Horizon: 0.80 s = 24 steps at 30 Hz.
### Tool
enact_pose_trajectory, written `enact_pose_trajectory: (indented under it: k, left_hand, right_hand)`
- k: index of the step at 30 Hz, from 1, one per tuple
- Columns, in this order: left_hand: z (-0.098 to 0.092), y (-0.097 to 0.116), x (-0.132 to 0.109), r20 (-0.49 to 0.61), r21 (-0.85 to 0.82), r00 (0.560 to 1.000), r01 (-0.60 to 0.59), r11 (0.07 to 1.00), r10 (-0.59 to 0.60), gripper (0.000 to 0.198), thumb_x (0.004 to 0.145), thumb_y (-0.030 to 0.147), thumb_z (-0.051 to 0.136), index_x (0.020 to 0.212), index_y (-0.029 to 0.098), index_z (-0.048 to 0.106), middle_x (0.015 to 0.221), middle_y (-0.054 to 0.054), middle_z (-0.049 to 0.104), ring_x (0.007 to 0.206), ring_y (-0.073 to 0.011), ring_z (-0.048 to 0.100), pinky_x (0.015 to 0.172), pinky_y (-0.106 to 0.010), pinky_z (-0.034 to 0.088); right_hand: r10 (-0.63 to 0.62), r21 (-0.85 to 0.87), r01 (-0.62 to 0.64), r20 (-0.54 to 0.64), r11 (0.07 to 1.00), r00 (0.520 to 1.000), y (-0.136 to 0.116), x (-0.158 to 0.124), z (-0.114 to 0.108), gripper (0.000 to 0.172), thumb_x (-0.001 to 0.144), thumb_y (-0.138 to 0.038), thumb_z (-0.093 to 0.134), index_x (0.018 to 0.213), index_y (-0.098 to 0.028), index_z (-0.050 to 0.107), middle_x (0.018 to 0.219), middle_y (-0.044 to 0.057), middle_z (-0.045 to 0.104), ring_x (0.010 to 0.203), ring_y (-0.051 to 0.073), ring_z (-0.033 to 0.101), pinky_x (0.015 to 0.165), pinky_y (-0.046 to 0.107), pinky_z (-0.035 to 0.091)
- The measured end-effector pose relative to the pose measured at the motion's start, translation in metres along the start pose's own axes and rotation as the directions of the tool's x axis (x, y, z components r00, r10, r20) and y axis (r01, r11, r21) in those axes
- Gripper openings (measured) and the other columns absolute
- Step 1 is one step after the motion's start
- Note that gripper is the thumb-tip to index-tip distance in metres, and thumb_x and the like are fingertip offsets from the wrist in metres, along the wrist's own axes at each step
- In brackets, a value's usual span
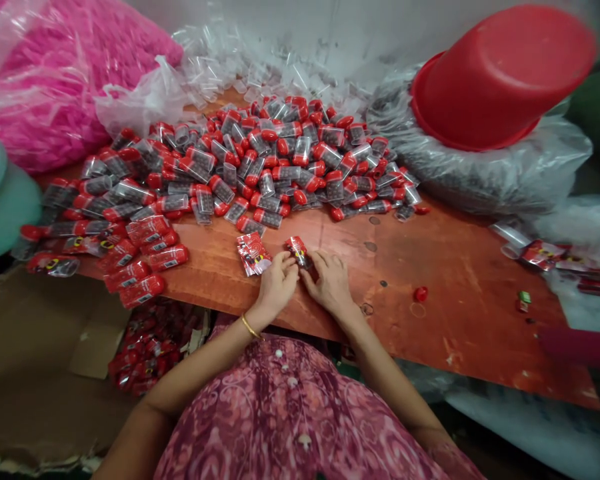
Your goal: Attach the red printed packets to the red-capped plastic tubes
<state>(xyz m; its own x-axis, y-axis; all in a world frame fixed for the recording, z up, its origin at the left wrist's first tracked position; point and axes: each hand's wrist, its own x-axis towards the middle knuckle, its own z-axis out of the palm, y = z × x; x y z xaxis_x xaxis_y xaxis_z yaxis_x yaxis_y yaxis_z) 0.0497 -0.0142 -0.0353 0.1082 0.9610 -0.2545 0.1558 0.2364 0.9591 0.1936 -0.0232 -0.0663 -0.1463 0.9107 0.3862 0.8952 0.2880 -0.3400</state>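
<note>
A small container with a red printed sleeve [296, 248] is on the wooden table in front of me, between my hands. My left hand [279, 283] has its fingers curled and pinched at the container's near left side. From the right, my right hand [331, 283] closes its thumb and fingers about the container's lower end, which they partly hide. Left of it lies a small stack of flat red printed sleeves [253, 255], close by my left fingertips.
Clear tubes with red caps [275, 160] are heaped behind my hands. Several finished-looking red packs [143, 291] lie at the left edge, above a carton of red packs [147, 347]. A red tub [500, 77] rests upside down on a plastic bag. A loose red cap [421, 294] lies right.
</note>
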Motion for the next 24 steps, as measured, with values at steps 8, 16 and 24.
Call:
enact_pose_trajectory:
  k: [8,16,24]
  left_hand:
    - [0.012,0.015,0.013,0.255,-0.537,0.906,0.423,0.73,-0.337,0.033,0.077,0.049,0.058,0.077,0.016,0.055,0.074,-0.004,0.067,0.066,-0.0123,0.064,0.064,-0.024,0.049]
    - [0.003,0.033,0.015,0.216,-0.607,0.941,0.338,0.719,-0.26,0.029,0.071,0.041,0.065,0.064,0.015,0.054,0.054,0.002,0.057,0.051,-0.0089,0.054,0.052,-0.021,0.044]
    - [-0.003,0.027,0.003,0.177,-0.57,0.979,0.184,0.801,-0.099,0.041,0.062,0.051,0.071,0.073,0.014,0.056,0.065,0.002,0.059,0.062,-0.0101,0.056,0.055,-0.021,0.046]
  right_hand:
    - [0.004,0.102,0.022,-0.246,0.995,0.969,-0.011,-0.003,-0.006,0.022,0.076,-0.017,0.052,0.096,-0.021,0.06,0.086,0.006,0.068,0.082,0.022,0.062,0.094,0.047,0.036]
    - [-0.189,0.134,0.22,-0.214,0.966,0.959,-0.014,0.005,-0.032,0.023,0.08,-0.036,0.064,0.1,-0.027,0.063,0.092,0.004,0.07,0.085,0.019,0.065,0.096,0.043,0.037]
    - [-0.1,0.233,0.15,-0.215,0.961,0.971,-0.016,0.01,-0.025,0.017,0.08,-0.04,0.064,0.09,-0.026,0.068,0.084,0.003,0.07,0.076,0.017,0.065,0.1,0.046,0.037]
